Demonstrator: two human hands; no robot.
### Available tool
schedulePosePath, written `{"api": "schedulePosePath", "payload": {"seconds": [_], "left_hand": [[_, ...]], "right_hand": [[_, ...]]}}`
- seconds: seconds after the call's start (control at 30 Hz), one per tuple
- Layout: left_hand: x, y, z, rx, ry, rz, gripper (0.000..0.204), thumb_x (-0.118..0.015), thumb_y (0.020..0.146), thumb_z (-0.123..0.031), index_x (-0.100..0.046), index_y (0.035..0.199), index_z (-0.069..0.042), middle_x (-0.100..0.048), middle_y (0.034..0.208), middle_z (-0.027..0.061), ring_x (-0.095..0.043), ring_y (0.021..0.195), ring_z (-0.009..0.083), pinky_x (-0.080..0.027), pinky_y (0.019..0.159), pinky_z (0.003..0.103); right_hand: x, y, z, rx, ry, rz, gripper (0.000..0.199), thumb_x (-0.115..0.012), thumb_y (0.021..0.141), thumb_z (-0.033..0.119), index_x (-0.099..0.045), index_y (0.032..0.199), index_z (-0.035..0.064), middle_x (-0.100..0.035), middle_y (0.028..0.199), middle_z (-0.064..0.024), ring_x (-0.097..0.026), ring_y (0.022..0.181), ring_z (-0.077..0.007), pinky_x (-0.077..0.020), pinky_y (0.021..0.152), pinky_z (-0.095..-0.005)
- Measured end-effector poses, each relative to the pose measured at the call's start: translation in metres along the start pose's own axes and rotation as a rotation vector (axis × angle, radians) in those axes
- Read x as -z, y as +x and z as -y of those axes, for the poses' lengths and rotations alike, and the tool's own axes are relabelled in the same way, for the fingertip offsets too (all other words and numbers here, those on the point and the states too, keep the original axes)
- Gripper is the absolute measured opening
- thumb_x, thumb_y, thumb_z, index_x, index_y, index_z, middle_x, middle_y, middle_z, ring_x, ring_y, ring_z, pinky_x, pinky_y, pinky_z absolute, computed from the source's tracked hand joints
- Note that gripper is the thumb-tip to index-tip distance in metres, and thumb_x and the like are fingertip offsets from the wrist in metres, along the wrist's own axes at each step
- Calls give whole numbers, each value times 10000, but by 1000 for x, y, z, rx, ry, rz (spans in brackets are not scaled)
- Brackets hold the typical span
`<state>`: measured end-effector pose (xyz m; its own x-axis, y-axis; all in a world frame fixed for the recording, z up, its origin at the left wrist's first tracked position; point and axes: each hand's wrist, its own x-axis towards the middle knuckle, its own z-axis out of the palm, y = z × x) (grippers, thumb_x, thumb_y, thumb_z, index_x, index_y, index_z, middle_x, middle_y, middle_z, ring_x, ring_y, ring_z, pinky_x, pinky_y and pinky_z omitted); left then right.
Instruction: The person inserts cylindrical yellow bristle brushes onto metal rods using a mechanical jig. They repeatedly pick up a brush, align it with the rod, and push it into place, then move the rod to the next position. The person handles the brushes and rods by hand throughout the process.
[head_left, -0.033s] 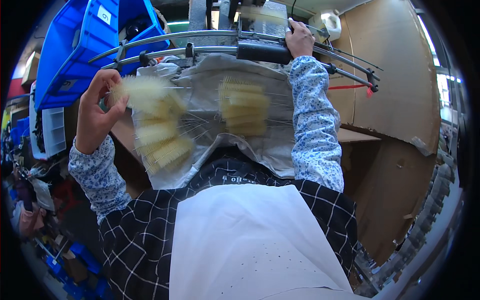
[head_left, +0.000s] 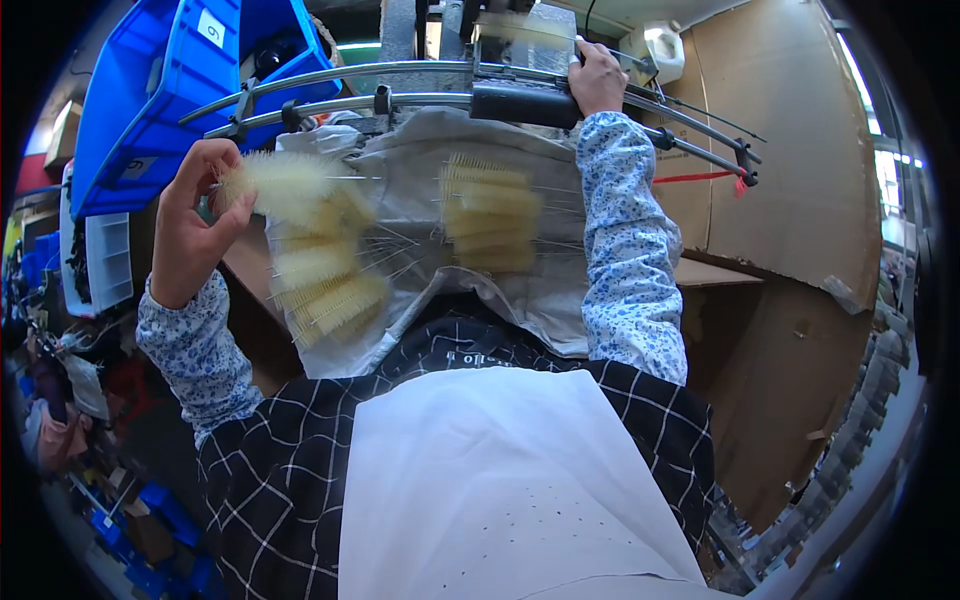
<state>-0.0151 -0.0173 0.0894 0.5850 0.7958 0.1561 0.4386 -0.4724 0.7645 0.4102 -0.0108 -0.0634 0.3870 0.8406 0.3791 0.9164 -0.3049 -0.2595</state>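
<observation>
My left hand (head_left: 203,215) pinches the bristled end of a pale yellow bottle brush (head_left: 290,178), its thin wire stem pointing right. Below it, several similar brushes (head_left: 325,290) lie fanned on a grey-white cloth (head_left: 400,165), wires toward the middle. A second pile of brushes (head_left: 490,215) rests on the cloth at centre, wires pointing right. My right hand (head_left: 598,80) is closed over the right end of a dark metal carriage (head_left: 525,103) on two steel rails. Just behind the carriage, a pale yellow bristled shape (head_left: 520,32) looks blurred; its mounting cannot be made out.
Blue plastic bins (head_left: 150,110) stand at the upper left, beside the rail ends (head_left: 240,105). A tall cardboard panel (head_left: 790,150) walls off the right side. A white plastic jug (head_left: 660,50) sits behind my right hand. Red cord (head_left: 740,184) hangs from the right rail end.
</observation>
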Motion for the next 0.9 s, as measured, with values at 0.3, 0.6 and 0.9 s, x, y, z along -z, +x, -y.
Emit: {"api": "schedulePosePath", "payload": {"seconds": [0.3, 0.6, 0.9], "left_hand": [[0, -2, 0, -9, -37, 12, 264, -569, 683, -48, -457, 922, -40, -445, 767, 9, -437, 695, 70, -359, 638, 188], [5, -8, 5, 49, -143, -51, 277, -539, 715, -39, -443, 975, -34, -459, 861, 22, -446, 794, 79, -360, 697, 199], [4, 0, 12, 15, -337, -105, 294, -497, 758, -58, -427, 1043, -38, -479, 826, 31, -455, 687, 74, -376, 626, 196]], "right_hand": [[-13, -4, 89, -17, -72, 61, 241, -473, 753, 118, -559, 974, 75, -560, 973, -60, -527, 933, -222, -367, 797, -441], [2, -3, 44, -21, -121, 98, 242, -477, 751, 153, -559, 975, 116, -555, 995, -53, -530, 935, -224, -373, 768, -437], [23, 32, -79, -88, 110, 283, 280, -479, 780, 288, -567, 1028, 191, -556, 1020, -79, -517, 969, -248, -387, 823, -423]]}}
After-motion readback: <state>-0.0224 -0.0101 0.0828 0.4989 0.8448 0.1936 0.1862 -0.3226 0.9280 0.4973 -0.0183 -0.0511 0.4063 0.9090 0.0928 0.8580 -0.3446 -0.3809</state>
